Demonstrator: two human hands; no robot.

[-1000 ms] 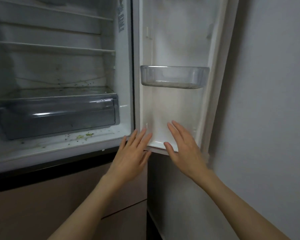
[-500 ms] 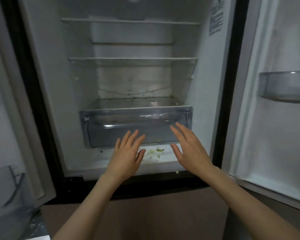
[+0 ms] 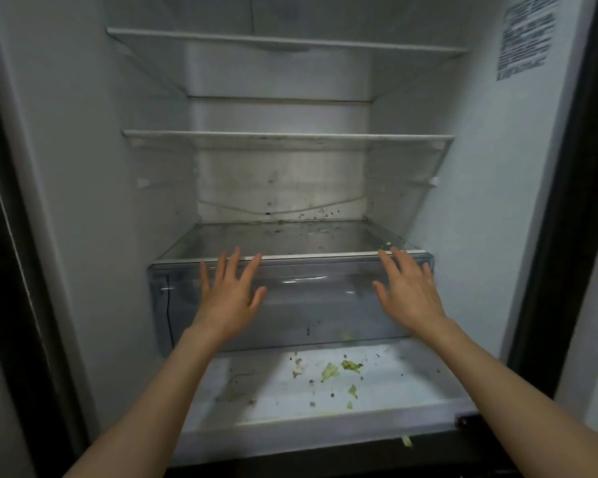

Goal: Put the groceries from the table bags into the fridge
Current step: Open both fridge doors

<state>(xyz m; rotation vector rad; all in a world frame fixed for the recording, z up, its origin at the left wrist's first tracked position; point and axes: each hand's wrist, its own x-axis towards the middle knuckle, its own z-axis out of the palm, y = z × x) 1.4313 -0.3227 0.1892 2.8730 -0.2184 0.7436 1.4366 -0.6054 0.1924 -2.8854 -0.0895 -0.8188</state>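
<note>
Your left hand (image 3: 230,298) and right hand (image 3: 408,296) reach into the open fridge (image 3: 83,201), fingers spread wide and holding nothing, palms at the front of the clear crisper drawer (image 3: 308,315); contact cannot be confirmed. No groceries or bags are in view. Leaf scraps (image 3: 339,370) and dark crumbs litter the fridge floor below the drawer. Pull the drawer unevenly and it may jam or tip; food stored here risks picking up that debris.
</note>
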